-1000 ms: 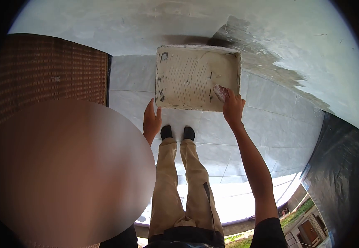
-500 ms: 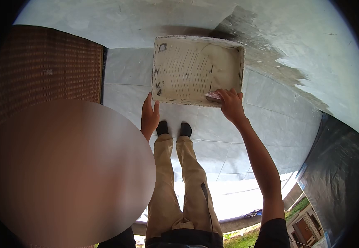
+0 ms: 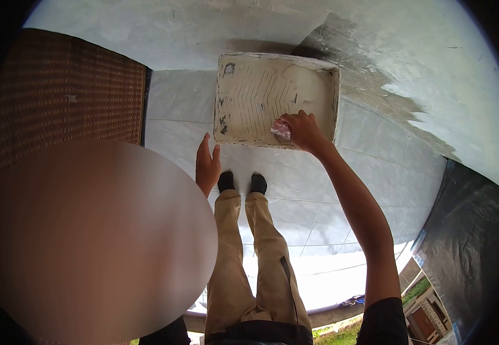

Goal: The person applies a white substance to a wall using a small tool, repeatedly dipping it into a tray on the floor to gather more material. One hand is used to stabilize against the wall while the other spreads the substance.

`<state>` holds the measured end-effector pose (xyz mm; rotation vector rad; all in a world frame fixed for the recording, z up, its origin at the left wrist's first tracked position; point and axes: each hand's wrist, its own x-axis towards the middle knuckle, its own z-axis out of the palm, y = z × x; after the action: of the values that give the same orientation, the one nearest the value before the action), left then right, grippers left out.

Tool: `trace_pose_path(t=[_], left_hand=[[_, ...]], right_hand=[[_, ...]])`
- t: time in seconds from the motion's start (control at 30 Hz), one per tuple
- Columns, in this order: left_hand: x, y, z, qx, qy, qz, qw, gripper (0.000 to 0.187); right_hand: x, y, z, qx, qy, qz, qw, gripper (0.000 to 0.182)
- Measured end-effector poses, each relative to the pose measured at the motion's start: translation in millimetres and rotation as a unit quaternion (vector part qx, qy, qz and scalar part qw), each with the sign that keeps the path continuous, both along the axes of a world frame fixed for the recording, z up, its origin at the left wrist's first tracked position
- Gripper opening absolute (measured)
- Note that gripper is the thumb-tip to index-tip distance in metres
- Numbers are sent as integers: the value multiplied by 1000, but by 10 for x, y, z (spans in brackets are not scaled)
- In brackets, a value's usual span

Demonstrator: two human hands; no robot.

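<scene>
A paint tray [image 3: 335, 103] with a ridged slope and whitish paint hangs in view above the floor, near the wall. My right hand [image 3: 304, 131] is closed on a small pinkish-white, paint-smeared tool [image 3: 281, 130] over the tray's near side; its exact kind is hard to make out. Beside the tray's near left corner, my left hand [image 3: 207, 167] is held upright with thumb and fingers apart, holding nothing.
A wall [image 3: 433, 63] with a darker grey patch runs across the top and right. A brown woven panel [image 3: 71, 86] stands at left, a black sheet [image 3: 468, 236] at right. My feet in dark socks [image 3: 258, 183] are on the grey tiled floor [image 3: 307, 172]. A large blurred oval covers the lower left.
My right hand has moved left along the tray's near side with the tool. My left hand has stayed by the near left corner.
</scene>
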<state>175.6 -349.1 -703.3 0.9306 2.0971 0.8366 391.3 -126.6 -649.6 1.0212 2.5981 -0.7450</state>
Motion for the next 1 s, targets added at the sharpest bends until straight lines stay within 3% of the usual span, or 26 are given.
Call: trace_pose_path(t=[0.33, 0.4, 0.53, 0.93, 1.0], left_hand=[[-100, -191, 14, -27, 11, 7, 1000, 51], [-98, -193, 18, -16, 10, 6, 1000, 52], [-103, -188, 83, 0, 12, 4, 1000, 54], [-208, -44, 599, 33, 43, -2, 999, 53], [-227, 63, 804, 53, 61, 1, 997, 53]], right_hand=[[209, 210, -17, 10, -5, 6, 1000, 25], [261, 281, -75, -79, 46, -54, 994, 22], [275, 370, 16, -95, 52, -83, 991, 21], [652, 813, 839, -162, -130, -80, 975, 33], [767, 814, 1048, -273, -92, -195, 938, 34]])
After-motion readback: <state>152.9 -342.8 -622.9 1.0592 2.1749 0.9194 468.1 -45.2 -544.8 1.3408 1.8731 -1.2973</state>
